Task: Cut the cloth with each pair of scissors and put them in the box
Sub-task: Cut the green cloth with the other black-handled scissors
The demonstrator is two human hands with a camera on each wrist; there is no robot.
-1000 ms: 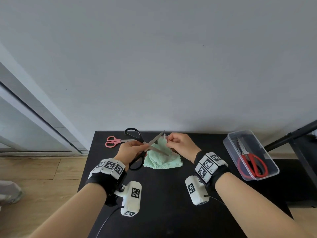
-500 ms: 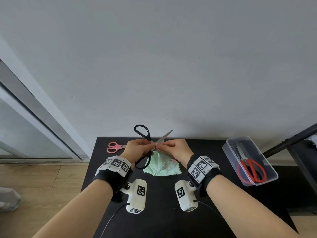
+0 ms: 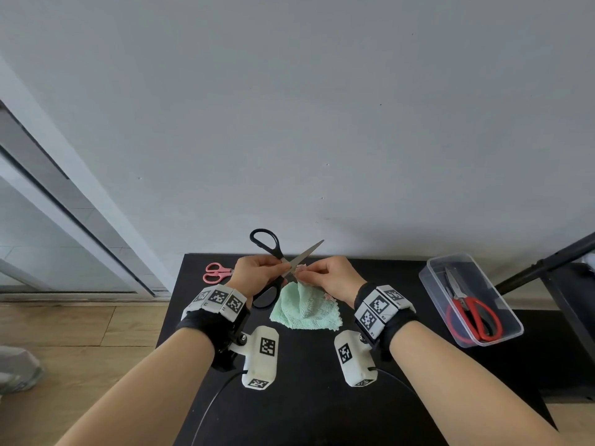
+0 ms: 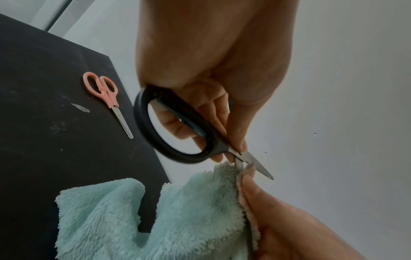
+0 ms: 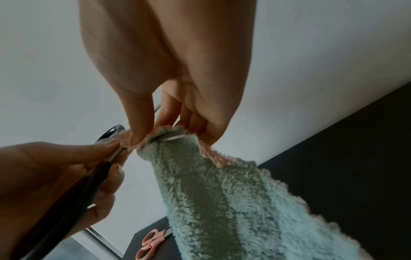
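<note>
Compared to a second earlier, both hands had lifted off the table [image 3: 322, 397] and come together, dragging the top of the cloth [image 3: 304, 309] up with them. The left hand [image 3: 257, 275] had its fingers curled through one loop of the black scissors [image 3: 280, 257], thumb pressed near the pivot, the other loop sticking up toward the far wall. Blades were spread open, one poking up and right, the other down into the cloth's edge. The right hand [image 3: 331, 276] pinched that pink-trimmed edge between thumb and fingers [image 5: 142, 112], right beside the blades, so the cloth hung from there with its lower part resting on the table. Pink scissors [image 3: 216, 273] sat at the far left. Red scissors [image 3: 473, 312] were already inside the clear box [image 3: 431, 278] on the right.
</note>
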